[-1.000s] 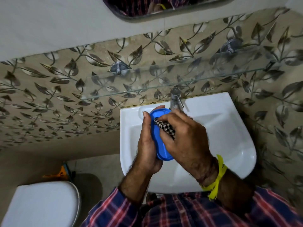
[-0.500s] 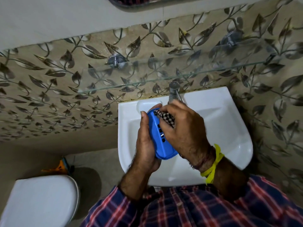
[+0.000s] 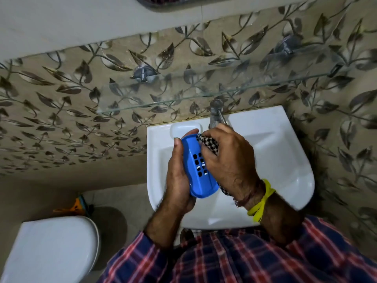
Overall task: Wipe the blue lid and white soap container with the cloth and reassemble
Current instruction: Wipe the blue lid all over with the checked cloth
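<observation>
Head view: blue lid (image 3: pixel 199 170) now tilted over the washbasin (image 3: pixel 285 160), slotted face showing. Left hand (image 3: pixel 179 180) fingers curled round its rim; right hand (image 3: pixel 230 160) fingers clamped on checked cloth (image 3: pixel 208 142), rubbing inside. Wiping underway; white soap container not seen.

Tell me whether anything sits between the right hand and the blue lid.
Only the checkered cloth: the right hand presses it against the blue lid, which the left hand holds over the washbasin. Nothing else intervenes.
</observation>
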A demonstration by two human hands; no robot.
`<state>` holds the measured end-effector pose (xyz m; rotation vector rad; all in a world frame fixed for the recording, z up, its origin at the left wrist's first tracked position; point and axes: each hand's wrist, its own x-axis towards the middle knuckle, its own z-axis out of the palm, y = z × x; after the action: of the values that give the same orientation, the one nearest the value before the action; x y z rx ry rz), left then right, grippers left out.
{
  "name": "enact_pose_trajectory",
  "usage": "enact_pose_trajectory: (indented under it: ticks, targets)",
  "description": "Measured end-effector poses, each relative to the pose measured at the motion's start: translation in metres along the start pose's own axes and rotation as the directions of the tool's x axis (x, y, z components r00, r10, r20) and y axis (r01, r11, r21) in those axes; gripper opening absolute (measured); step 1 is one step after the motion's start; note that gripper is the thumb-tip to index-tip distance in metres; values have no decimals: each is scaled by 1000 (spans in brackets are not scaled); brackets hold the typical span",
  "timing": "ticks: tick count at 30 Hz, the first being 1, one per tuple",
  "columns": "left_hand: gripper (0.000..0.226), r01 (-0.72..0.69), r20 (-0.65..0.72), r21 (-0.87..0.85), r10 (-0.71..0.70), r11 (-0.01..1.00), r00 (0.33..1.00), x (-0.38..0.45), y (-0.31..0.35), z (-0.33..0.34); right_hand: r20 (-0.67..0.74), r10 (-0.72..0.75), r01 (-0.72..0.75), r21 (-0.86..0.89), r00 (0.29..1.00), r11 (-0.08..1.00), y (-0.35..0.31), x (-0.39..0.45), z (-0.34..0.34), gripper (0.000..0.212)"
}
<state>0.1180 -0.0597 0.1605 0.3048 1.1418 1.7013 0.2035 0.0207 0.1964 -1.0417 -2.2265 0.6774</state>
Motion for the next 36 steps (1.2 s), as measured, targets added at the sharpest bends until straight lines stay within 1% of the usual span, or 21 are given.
enact_pose_trajectory:
  ticks: [3,6,9,11,15,16,18,20,22,24,26,28,30,32,33,34,36]
  targets:
    - [55,-54,-4,9,54,998,999,3,6,-8,73,3,-5,27,997,1000,5,-8,-1,12]
    - [54,-72,-23,31,73,997,997,7,8,-6,43,48,-49,31,998,998,6,-7,-3,14]
    - [56,-58,2,-7,58,998,998,9,11,-7,62,-7,3,74,998,997,2,-7,-2,12]
    - [56,-60,8,-30,60,998,998,9,12,-12,88,-35,29,67,995,997,2,-14,-2,14]
    - [55,-23,-17,-9,23,1000,1000,7,1,-8,8,-1,0,18,1000,1000,1,-12,-3,11]
    - [55,-13,-7,-21,13,1000,1000,7,1,-9,18,-11,11,15,1000,1000,1,-12,-3,10]
    - [56,-30,0,-33,30,999,1000,8,4,-14,92,-26,25,13,995,1000,1,-21,-2,11]
    - [60,-65,-5,5,65,998,998,12,10,-18,143,-1,4,-19,990,1000,2,-31,-1,14]
    - [62,-75,-29,24,76,997,997,15,14,-17,112,36,-33,-33,993,999,0,-30,-1,19]
    - [62,-83,-36,17,83,996,996,20,19,-15,89,28,-25,-38,996,999,-1,-25,0,20]
    - [65,-104,-37,29,105,994,994,22,25,-14,158,8,-1,-44,987,999,-1,-27,2,15]
    - [66,-124,-49,70,127,990,991,24,28,-13,224,30,-21,-45,974,999,1,-31,3,13]
    - [59,-106,-56,68,110,992,992,24,27,-10,177,52,-41,-62,983,997,4,-30,1,14]
    - [66,-66,-82,59,71,996,994,24,24,-6,139,27,-12,-110,990,994,5,-25,1,16]
    - [70,-62,-88,53,67,997,994,24,24,-6,158,8,13,-136,987,991,5,-25,1,15]
    - [69,-73,-90,50,78,996,993,25,24,-6,197,-1,31,-145,980,989,6,-26,2,15]
    - [56,-95,-89,57,100,994,991,26,24,-6,297,14,25,-125,955,992,9,-31,1,15]
